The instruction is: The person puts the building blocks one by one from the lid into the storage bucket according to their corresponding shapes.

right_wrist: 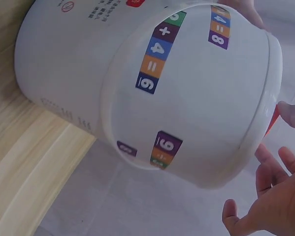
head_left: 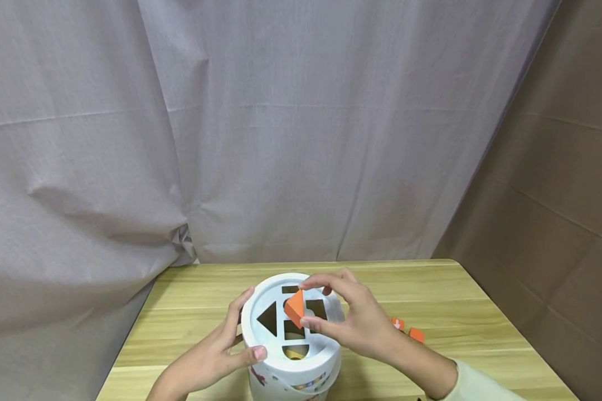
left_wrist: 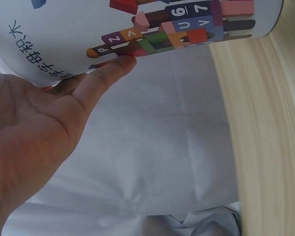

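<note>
Table (head_left: 180,301) beneath, left hand (head_left: 213,353) splayed against the tub (head_left: 286,365), right hand (head_left: 358,314) pinches a block (head_left: 295,309), seemingly mid-fitting, needing alignment with the nine-o'clock hole (head_left: 268,319).

A screened-off corner, judging by grey cloth (head_left: 301,139) hung behind the wood-grain table (head_left: 180,317).

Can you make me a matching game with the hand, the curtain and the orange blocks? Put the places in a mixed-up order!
Things:
1. Pointed orange block
2. Left hand
3. Orange block with a white mark
4. Grey curtain

Places:
A. On the table, to the right of the white bucket
B. Behind the table
C. Touching the bucket's rim
D. Above the holes in the lid, held by the right hand

Right pairs: 1-D, 2-C, 3-A, 4-B
</note>
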The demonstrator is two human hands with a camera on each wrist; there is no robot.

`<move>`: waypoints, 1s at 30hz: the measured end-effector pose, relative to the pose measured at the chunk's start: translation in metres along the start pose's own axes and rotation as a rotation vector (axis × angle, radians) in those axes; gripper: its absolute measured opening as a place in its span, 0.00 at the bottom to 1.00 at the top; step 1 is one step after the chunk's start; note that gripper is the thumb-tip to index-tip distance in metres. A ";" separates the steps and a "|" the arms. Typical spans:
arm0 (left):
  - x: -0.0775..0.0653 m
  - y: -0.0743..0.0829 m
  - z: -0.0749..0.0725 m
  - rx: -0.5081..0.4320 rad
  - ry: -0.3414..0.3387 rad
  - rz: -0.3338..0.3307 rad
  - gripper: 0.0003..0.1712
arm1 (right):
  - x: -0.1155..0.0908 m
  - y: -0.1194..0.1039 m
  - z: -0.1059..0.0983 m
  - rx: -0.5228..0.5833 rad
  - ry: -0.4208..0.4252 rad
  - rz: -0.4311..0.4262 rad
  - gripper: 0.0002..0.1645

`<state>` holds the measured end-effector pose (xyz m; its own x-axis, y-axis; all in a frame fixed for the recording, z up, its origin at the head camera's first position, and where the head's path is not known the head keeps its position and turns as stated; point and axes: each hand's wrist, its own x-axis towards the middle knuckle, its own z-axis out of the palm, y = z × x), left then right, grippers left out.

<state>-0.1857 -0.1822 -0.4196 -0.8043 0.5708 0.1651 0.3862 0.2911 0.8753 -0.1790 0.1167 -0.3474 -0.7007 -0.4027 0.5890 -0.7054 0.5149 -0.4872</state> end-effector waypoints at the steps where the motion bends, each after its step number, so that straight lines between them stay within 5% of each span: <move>1: 0.000 0.000 0.000 0.000 0.000 0.000 0.56 | 0.001 0.000 0.002 0.006 -0.003 -0.004 0.32; 12: -0.002 -0.001 0.001 -0.028 -0.007 -0.054 0.56 | 0.007 -0.007 0.016 0.037 -0.045 0.022 0.32; 30: -0.003 0.000 0.000 -0.019 -0.014 -0.047 0.56 | 0.014 -0.013 0.035 -0.017 -0.117 0.063 0.31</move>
<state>-0.1834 -0.1839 -0.4201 -0.8150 0.5675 0.1171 0.3392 0.3034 0.8904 -0.1837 0.0782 -0.3555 -0.7522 -0.4537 0.4779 -0.6581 0.5547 -0.5092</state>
